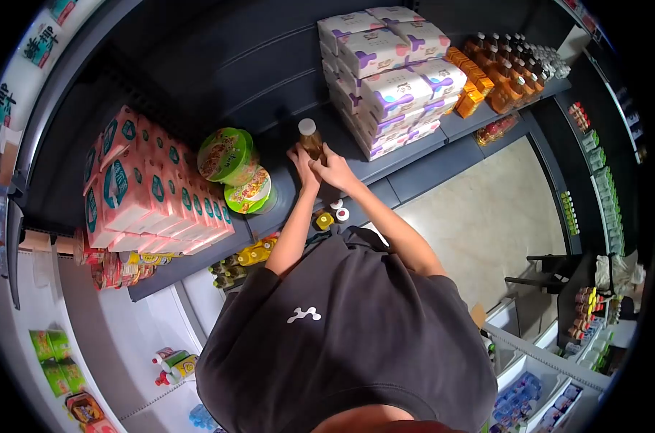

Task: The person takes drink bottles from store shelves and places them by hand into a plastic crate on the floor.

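A bottle (312, 144) of brownish liquid with a white cap stands about upright at the dark shelf in front of me. My left hand (304, 166) is against its left side, fingers curled at it. On the other side, my right hand (333, 169) wraps the bottle, and its thumb side comes close to the left hand. The bottle's lower part is hidden by both hands. Left of the hands, a green-lidded instant noodle tub (226, 156) is near a second noodle tub (248, 190).
White-and-purple tissue packs (392, 90) are stacked to the right, pink tissue packs (143, 187) to the left. Amber drink bottles (504, 79) stand farther right along the shelf. Yellow-capped bottles (255, 252) sit on a level below. Pale floor (486, 202) lies beyond the shelf edge.
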The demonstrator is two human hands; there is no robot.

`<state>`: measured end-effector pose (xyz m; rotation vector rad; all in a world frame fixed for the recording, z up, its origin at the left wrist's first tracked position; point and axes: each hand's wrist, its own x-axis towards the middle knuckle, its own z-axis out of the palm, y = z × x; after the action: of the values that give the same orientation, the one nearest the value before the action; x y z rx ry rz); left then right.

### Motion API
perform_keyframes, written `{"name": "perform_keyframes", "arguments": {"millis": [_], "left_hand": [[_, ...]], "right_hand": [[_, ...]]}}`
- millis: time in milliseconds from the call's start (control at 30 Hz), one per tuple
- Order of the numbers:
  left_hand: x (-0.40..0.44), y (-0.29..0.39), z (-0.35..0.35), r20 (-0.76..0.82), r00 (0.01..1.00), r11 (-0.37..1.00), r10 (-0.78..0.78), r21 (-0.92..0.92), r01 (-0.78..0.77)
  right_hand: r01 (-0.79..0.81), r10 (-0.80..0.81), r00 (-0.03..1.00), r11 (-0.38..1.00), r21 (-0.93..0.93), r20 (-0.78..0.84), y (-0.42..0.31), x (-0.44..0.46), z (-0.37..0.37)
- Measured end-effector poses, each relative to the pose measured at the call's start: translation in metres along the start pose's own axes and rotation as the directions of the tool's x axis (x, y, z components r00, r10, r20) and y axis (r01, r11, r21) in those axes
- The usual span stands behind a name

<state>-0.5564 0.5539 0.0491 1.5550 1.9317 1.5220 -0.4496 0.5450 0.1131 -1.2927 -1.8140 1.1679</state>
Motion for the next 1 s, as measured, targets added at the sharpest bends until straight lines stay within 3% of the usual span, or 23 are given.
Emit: {"name": "perform_keyframes", "arguments": {"millis": [67, 100, 133, 167, 233, 367, 433, 467, 500, 533, 567, 600, 667, 800, 900, 933, 1000], "left_hand": [[0.015, -0.005, 0.01, -0.085, 0.993, 0.943, -0.087, 0.314, 0.109], [0.02, 0.005, 0.007, -0.079, 0.978, 0.902, -0.193, 0.378, 0.209], [0.029, 0.001, 0.006, -0.082, 0.978, 0.902, -0.191, 0.378, 0.208], [0.038, -0.018, 0.015, -0.108, 0.95, 0.954, -0.291, 0.043, 0.297], [0.047, -0.011, 0.008, -0.113, 0.925, 0.931, -0.363, -0.07, 0.357], [0.069, -0.005, 0.003, -0.212, 0.894, 0.918, -0.394, -0.053, 0.392], [0.081, -0.03, 0.02, -0.356, 0.862, 0.932, -0.36, -0.177, 0.316], [0.086, -0.027, 0.018, -0.347, 0.868, 0.933, -0.355, -0.183, 0.309], [0.092, -0.02, 0.012, -0.248, 0.78, 0.703, -0.574, -0.638, 0.315], [0.096, -0.013, 0.008, -0.041, 0.698, 0.288, -0.715, -0.927, 0.242], [0.097, -0.025, 0.014, -0.179, 0.766, 0.582, -0.617, -0.759, 0.291], [0.095, -0.027, 0.015, -0.173, 0.768, 0.577, -0.616, -0.764, 0.29], [0.089, -0.036, 0.02, -0.376, 0.848, 0.907, -0.373, -0.342, 0.247], [0.081, -0.05, 0.023, -0.333, 0.882, 0.858, -0.333, -0.495, 0.137], [0.067, -0.042, 0.02, -0.385, 0.886, 0.962, -0.257, -0.194, 0.194], [0.068, -0.039, 0.015, -0.38, 0.889, 0.962, -0.254, -0.193, 0.192], [0.069, -0.051, 0.014, -0.243, 0.893, 0.722, -0.378, -0.681, 0.12]], "right_hand": [[0.095, -0.094, 0.992, 0.995, 0.003, -0.082, 0.01, 0.019, 0.01], [0.075, -0.074, 0.997, 0.997, 0.016, -0.028, 0.018, 0.032, 0.014], [0.079, -0.079, 0.997, 0.997, 0.016, -0.028, 0.024, 0.047, 0.02], [0.1, -0.1, 0.995, 0.993, -0.061, 0.014, 0.033, 0.063, 0.026], [0.073, -0.06, 0.992, 0.99, -0.12, 0.11, 0.032, 0.083, 0.031], [-0.036, 0.054, 0.991, 0.989, -0.142, 0.126, -0.004, 0.096, 0.034], [-0.006, -0.016, 0.965, 0.997, 0.083, 0.263, -0.004, 0.11, 0.037], [-0.005, -0.015, 0.968, 0.997, 0.08, 0.25, 0.002, 0.117, 0.044], [-0.013, 0.013, 0.989, 1.0, -0.003, 0.147, 0.007, 0.122, 0.053], [-0.031, 0.035, 0.998, 0.996, -0.087, 0.043, 0.013, 0.127, 0.061], [-0.052, 0.05, 0.999, 0.994, -0.099, -0.016, -0.013, 0.118, 0.055], [-0.052, 0.05, 0.998, 0.993, -0.105, -0.022, -0.004, 0.126, 0.058], [-0.07, 0.059, 0.997, 0.972, 0.226, 0.054, 0.007, 0.138, 0.063], [-0.069, 0.06, 0.997, 0.949, 0.309, 0.038, 0.013, 0.135, 0.065], [-0.083, 0.069, 0.996, 0.958, 0.276, 0.059, 0.006, 0.128, 0.064], [-0.084, 0.072, 0.996, 0.957, 0.278, 0.054, 0.001, 0.126, 0.065], [-0.095, 0.069, 0.993, 0.953, 0.286, 0.097, -0.003, 0.128, 0.072]]}}
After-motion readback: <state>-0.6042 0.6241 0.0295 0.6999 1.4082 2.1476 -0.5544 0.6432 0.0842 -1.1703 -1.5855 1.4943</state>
